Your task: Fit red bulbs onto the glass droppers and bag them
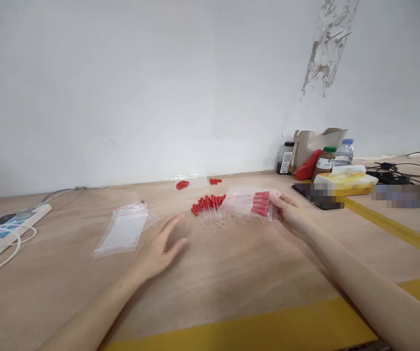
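Note:
My right hand (288, 210) pinches the end of a clear zip bag (242, 199) that has several red-bulbed droppers (260, 204) in it. The bag is held over a row of loose droppers (210, 207), red bulbs toward the wall and thin clear stems toward me, and covers part of that row. My left hand (162, 246) is open over the table, thumb and fingers apart, with nothing in it. Beside it on the left lies a stack of flat clear zip bags (122, 231).
By the wall lie small red pieces (182, 185) on clear plastic. At right stand a dark bottle (285, 158), a beige bag (307, 144), a green-capped jar (326, 161), a water bottle (345, 153), a tissue pack (349, 181) and a dark phone (310, 195). Cables (392, 170) lie beyond; white cords (15, 248) lie left.

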A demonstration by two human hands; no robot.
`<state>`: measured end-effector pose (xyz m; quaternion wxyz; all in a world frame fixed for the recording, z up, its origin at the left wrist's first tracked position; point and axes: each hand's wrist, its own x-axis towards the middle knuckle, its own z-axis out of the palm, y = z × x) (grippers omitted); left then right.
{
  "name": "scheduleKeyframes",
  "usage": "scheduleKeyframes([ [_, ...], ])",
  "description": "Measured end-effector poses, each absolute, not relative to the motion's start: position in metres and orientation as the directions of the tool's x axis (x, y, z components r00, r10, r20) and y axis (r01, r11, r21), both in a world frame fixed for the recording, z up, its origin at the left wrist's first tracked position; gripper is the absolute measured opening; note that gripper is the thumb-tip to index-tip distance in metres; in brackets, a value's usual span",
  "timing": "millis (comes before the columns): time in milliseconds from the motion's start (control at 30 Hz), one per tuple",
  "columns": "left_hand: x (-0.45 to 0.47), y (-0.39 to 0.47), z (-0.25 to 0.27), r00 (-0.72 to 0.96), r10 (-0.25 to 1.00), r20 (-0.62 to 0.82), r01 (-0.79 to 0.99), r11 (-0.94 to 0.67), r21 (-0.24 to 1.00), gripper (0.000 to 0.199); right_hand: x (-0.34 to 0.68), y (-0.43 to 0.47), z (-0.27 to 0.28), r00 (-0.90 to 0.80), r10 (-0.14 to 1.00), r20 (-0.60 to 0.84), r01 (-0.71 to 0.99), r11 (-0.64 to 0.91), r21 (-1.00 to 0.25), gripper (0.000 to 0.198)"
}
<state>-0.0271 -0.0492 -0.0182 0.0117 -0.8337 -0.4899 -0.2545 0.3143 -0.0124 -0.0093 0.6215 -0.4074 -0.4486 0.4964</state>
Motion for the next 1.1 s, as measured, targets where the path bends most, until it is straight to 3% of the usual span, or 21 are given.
scheduleKeyframes([
  [100,-0.06,-0.03,-0.016,0.144,0.885,0.443,0.967,-0.222,0.129,0.054,0.339,0.005,-0.013,0.407,0.895,0.183,-0.215,0.289,-0.933,0.005],
  [167,-0.08,-0.02,-0.018,-0.029,0.921,0.388,0.998,0.006,0.061,0.062,0.347,0.014,-0.021,0.511,0.845,0.16,-0.163,0.278,-0.947,0.007],
  [267,-0.097,-0.013,-0.024,-0.21,0.93,0.303,0.977,0.213,0.021,0.074,0.35,0.022,-0.036,0.545,0.831,0.111,-0.113,0.204,-0.972,0.006],
  [367,-0.1,-0.01,-0.029,-0.3,0.932,0.206,0.953,0.303,0.014,0.079,0.348,0.026,-0.046,0.518,0.854,0.051,-0.141,0.144,-0.98,0.004],
  [600,-0.102,-0.007,-0.033,-0.239,0.968,0.07,0.968,0.244,-0.057,0.056,0.349,0.032,-0.06,0.481,0.876,-0.032,-0.106,0.022,-0.994,0.013],
  [967,-0.104,-0.009,-0.028,-0.164,0.982,0.09,0.979,0.173,-0.111,0.035,0.33,0.029,-0.066,0.335,0.941,0.042,-0.007,0.047,-0.999,0.022],
  [1100,-0.107,-0.011,-0.026,-0.131,0.986,0.1,0.983,0.143,-0.116,0.034,0.337,0.03,-0.064,0.418,0.906,0.065,0.062,0.043,-0.997,0.026],
])
